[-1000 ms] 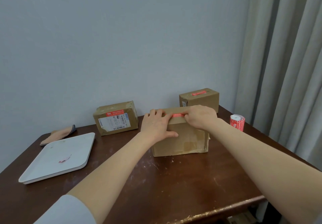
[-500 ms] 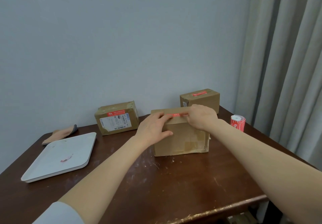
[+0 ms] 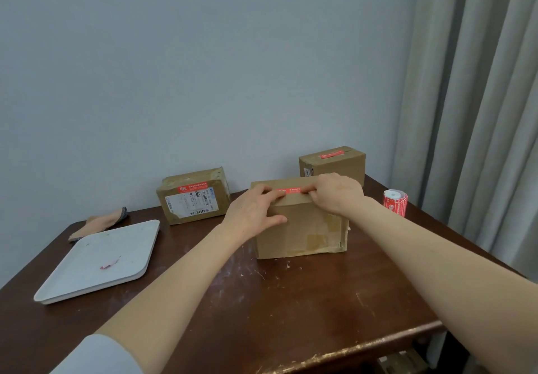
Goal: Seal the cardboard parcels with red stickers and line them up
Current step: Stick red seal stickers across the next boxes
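Note:
A cardboard parcel (image 3: 302, 234) stands in the middle of the dark wooden table (image 3: 291, 315). A red sticker (image 3: 289, 191) lies across its top front edge. My left hand (image 3: 256, 213) rests on the parcel's left front, fingertips on the sticker's left end, thumb on the front face. My right hand (image 3: 337, 193) presses the sticker's right end from above. Two other parcels stand at the back: one (image 3: 193, 199) with a red sticker and a white label at the left, one (image 3: 334, 164) with a red sticker on top at the right.
A roll of red stickers (image 3: 395, 201) stands at the right near the curtain (image 3: 480, 111). A white tray (image 3: 99, 260) with a pink scrap lies at the left, a folded cloth (image 3: 99, 222) behind it. The wall runs behind the table.
My left hand has slid a little to the left along the sticker, baring more of it. My right hand stays on the sticker's right end.

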Available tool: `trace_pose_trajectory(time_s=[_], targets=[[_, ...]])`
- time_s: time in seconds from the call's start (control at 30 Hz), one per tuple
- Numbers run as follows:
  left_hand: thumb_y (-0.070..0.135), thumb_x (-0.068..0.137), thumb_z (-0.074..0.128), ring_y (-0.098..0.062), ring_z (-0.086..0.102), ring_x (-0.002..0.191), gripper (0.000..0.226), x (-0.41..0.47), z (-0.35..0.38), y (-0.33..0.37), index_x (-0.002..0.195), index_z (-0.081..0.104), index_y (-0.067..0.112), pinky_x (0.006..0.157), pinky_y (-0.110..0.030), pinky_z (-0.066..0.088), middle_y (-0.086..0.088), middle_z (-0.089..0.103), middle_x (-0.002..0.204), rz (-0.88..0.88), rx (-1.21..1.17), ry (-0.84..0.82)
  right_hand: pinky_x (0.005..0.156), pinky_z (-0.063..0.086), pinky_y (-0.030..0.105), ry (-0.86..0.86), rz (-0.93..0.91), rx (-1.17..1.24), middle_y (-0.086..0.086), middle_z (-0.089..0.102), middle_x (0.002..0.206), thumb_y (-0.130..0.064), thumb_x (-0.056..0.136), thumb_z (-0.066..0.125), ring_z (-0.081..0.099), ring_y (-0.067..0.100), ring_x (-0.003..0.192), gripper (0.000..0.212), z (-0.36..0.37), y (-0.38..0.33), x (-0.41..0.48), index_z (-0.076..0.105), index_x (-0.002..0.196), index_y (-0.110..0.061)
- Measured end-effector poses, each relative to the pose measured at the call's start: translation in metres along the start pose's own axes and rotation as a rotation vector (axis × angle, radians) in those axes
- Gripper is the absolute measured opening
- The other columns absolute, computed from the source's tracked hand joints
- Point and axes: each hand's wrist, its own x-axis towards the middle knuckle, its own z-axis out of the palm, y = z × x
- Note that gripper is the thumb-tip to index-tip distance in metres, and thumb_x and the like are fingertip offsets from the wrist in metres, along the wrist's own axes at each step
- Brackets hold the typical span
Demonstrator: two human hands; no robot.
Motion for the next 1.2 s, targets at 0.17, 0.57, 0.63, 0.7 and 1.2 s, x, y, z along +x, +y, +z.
trace_pose_trajectory(time_s=[0.17, 0.57, 0.63, 0.7, 1.2], targets=[[0.053, 0.078, 0.066, -0.015, 0.05, 0.116, 0.063, 0.003, 0.001, -0.002, 0.131, 0.05, 0.026, 0.094, -0.031, 0.045, 0.004, 0.047, 0.131, -0.05, -0.057, -0.025, 0.081, 0.046, 0.033, 0.01, 0.035, 0.028, 0.003, 0.064, 0.122, -0.017, 0.092, 0.041, 0.059, 0.03, 0.108, 0.041, 0.0, 0.003, 0.001, 0.068, 0.117, -0.035], [0.057, 0.076, 0.065, -0.015, 0.052, 0.111, 0.065, 0.007, -0.001, 0.0, 0.13, 0.048, 0.024, 0.087, -0.031, 0.046, 0.004, 0.048, 0.127, -0.074, 0.008, -0.041, 0.075, 0.045, 0.032, 0.016, 0.055, 0.014, 0.006, 0.065, 0.114, -0.019, 0.091, 0.041, 0.06, 0.031, 0.1, 0.038, -0.001, 0.005, 0.005, 0.069, 0.114, -0.027], [0.061, 0.076, 0.063, -0.016, 0.051, 0.111, 0.07, 0.01, -0.003, 0.003, 0.131, 0.044, 0.022, 0.084, -0.031, 0.046, 0.002, 0.048, 0.125, -0.075, 0.044, -0.025, 0.073, 0.043, 0.031, 0.0, 0.044, 0.003, 0.005, 0.064, 0.11, -0.022, 0.093, 0.04, 0.06, 0.03, 0.099, 0.037, -0.003, 0.005, 0.006, 0.067, 0.117, -0.028], [0.067, 0.075, 0.06, -0.019, 0.048, 0.116, 0.078, 0.013, -0.004, 0.009, 0.14, 0.034, 0.032, 0.082, -0.033, 0.045, 0.0, 0.045, 0.127, -0.053, 0.1, -0.044, 0.075, 0.04, 0.031, -0.028, 0.017, -0.009, 0.001, 0.062, 0.115, -0.032, 0.097, 0.037, 0.059, 0.029, 0.107, 0.036, -0.002, -0.001, 0.006, 0.061, 0.124, -0.04], [0.07, 0.073, 0.058, -0.02, 0.039, 0.125, 0.083, 0.013, 0.005, 0.009, 0.14, 0.038, 0.024, 0.098, -0.034, 0.04, -0.001, 0.041, 0.136, -0.026, 0.214, -0.022, 0.07, 0.041, 0.032, -0.028, 0.087, -0.074, 0.004, 0.058, 0.088, -0.022, 0.093, 0.039, 0.053, 0.027, 0.081, 0.031, -0.003, 0.004, 0.004, 0.066, 0.108, -0.021]])
